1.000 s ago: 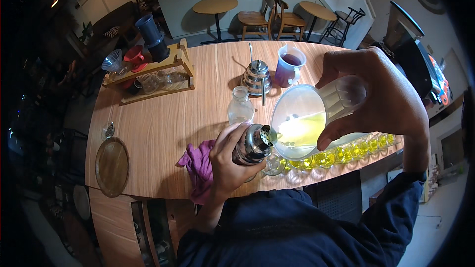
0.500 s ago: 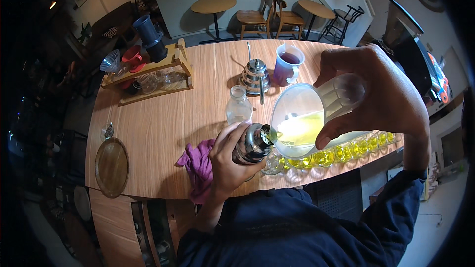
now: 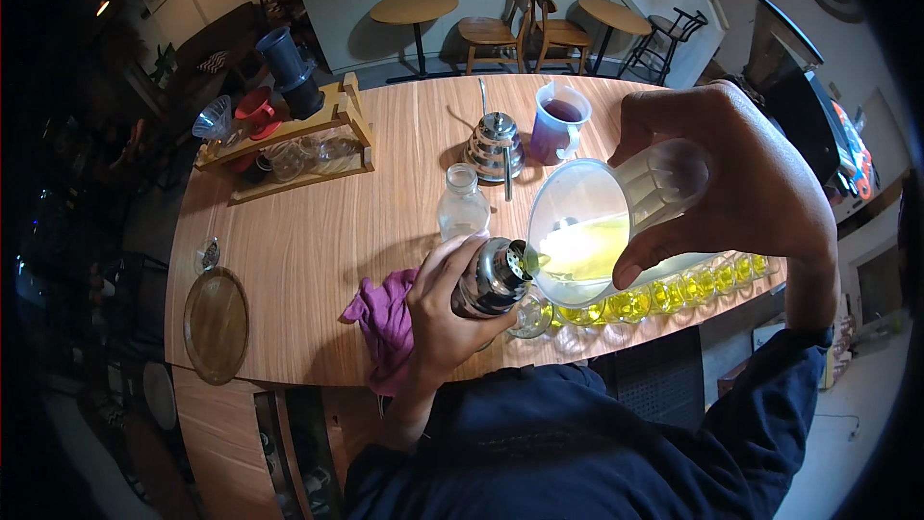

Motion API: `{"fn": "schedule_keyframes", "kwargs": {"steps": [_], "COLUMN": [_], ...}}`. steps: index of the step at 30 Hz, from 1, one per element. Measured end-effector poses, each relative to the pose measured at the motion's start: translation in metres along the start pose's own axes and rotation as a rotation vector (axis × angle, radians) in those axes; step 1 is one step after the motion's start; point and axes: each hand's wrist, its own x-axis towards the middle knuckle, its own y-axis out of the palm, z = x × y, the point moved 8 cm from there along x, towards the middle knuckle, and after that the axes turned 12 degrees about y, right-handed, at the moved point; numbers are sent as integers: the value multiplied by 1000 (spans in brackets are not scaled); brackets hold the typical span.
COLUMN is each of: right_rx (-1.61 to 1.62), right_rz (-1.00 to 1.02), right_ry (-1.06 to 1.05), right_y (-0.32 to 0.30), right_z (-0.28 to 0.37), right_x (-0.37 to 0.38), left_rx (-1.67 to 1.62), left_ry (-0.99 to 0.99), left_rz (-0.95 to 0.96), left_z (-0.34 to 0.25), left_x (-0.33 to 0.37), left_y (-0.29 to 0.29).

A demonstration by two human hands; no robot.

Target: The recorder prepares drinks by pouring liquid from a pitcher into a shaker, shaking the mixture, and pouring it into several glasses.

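My left hand is wrapped round a metal cocktail shaker, which leans to the right with its strainer top showing. In my right hand is a translucent plastic jug, gripped by its handle and tilted left. Yellow liquid lies in the jug, and its spout meets the shaker's mouth. Whether liquid is flowing is hard to make out. Below the jug, a row of small glasses holds yellow-green liquid. The nearest glass, by the shaker, looks clear. A purple cloth lies beside my left wrist.
Beyond my hands stand a clear glass bottle, a steel gooseneck kettle and a plastic jug of purple liquid. A wooden rack with coffee drippers is at the far left. An oval wooden tray lies near the left edge.
Almost nothing differs. The shaker and jug keep their places against each other, and the view has shifted very slightly.
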Motion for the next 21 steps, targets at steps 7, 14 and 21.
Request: {"fn": "schedule_keyframes", "kwargs": {"steps": [7, 14, 21], "right_rx": [-72, -30, -23], "right_rz": [23, 13, 36], "right_ry": [8, -12, 61], "right_y": [4, 3, 5], "right_z": [-1, 2, 4], "right_x": [3, 1, 5], "left_rx": [-16, -15, -8], "left_ry": [-15, -15, -15], "left_rz": [14, 14, 16], "left_z": [2, 1, 2], "left_x": [-2, -1, -4], "left_y": [0, 1, -3]}}
